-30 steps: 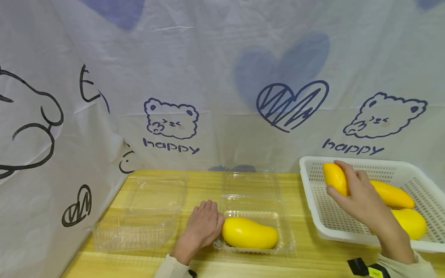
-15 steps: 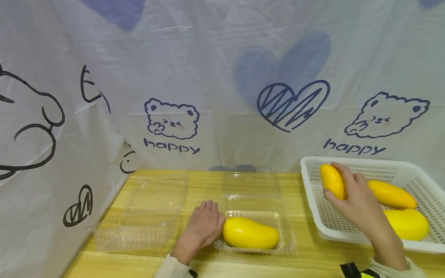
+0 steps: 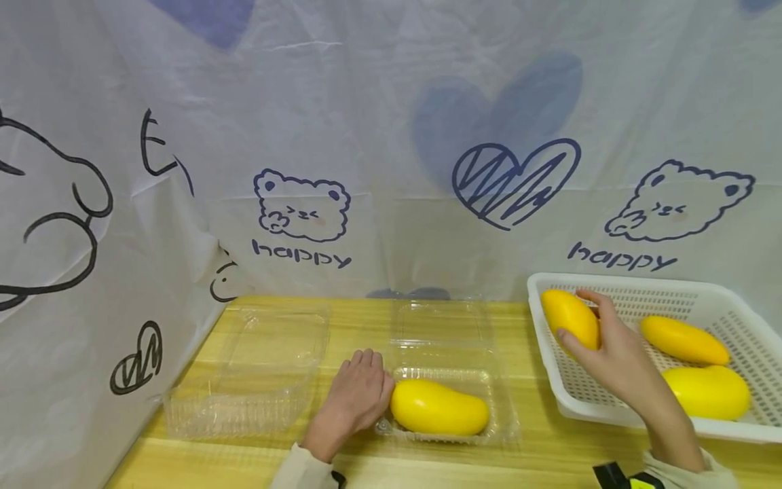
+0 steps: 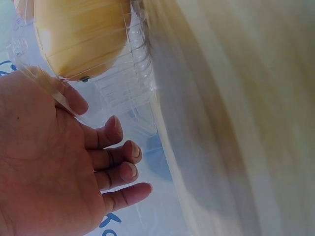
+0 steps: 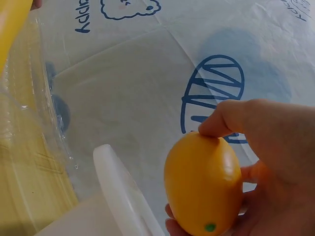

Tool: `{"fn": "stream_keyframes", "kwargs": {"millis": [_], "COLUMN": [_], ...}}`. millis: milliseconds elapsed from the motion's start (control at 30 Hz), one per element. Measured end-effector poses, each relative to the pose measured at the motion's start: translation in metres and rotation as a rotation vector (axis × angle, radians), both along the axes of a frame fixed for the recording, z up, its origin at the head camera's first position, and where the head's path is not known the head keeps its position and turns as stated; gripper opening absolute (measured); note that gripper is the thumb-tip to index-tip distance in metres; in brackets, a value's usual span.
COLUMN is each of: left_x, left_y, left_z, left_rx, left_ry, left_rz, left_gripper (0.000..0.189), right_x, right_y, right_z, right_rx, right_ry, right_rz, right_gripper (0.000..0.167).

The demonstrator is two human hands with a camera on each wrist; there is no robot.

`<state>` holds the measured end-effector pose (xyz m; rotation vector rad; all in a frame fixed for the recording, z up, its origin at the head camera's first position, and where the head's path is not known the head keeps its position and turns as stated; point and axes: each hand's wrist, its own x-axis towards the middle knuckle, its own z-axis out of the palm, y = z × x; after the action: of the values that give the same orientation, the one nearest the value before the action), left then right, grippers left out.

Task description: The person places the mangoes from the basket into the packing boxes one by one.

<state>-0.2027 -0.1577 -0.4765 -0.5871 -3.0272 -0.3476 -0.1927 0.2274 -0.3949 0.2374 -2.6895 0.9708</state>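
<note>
My right hand [image 3: 613,346] grips a yellow-orange mango [image 3: 569,319] between thumb and fingers, over the left part of a white perforated basket [image 3: 552,387]. Seen by the right wrist camera, that mango [image 5: 203,184] has a green dot at one end. Another mango [image 3: 438,407] lies in a clear plastic clamshell box [image 3: 502,421] whose lid is folded back. Against this box's left side rests my left hand [image 3: 360,392], its thumb at the plastic edge. In the left wrist view the left hand's fingers [image 4: 115,160] are loosely bent, with nothing between them.
Two more mangoes, a slender one [image 3: 684,339] and a rounder one [image 3: 709,392], lie in the basket's right half. A second clear clamshell box [image 3: 238,414] stands lid-up at left. A printed white cloth [image 3: 391,136] hangs behind the wooden table [image 3: 360,468].
My right hand has moved slightly left with its mango, toward the basket's left wall, and the mango has turned a little. The left hand has stayed beside the box.
</note>
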Motion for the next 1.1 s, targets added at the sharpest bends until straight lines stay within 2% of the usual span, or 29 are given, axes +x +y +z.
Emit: {"fn": "stream_keyframes", "kwargs": {"millis": [100,433,867,1100], "left_x": [0.0,-0.001,-0.001,-0.002], "left_y": [-0.001,-0.001,0.0,-0.001], "left_z": [0.0,0.001,0.0,-0.001], "left_rx": [0.003,0.005,-0.004,0.0], "left_ry": [0.0,-0.001,-0.018,-0.022], "left_rz": [0.003,0.002,0.0,0.003], "left_gripper": [0.023,0.024,0.024,0.024], "right_x": [0.0,-0.002,-0.003,-0.004], "right_y": [-0.001,-0.006,-0.019,-0.026], "right_z": [-0.001,-0.003,-0.007,-0.008], "right_rx": [-0.019,-0.021,0.017,0.032], "right_ry": [-0.02,0.049,0.049,0.014], "right_rz": [0.013,0.05,0.099,0.135], "right_gripper": [0.07,0.056,0.057,0.062]}}
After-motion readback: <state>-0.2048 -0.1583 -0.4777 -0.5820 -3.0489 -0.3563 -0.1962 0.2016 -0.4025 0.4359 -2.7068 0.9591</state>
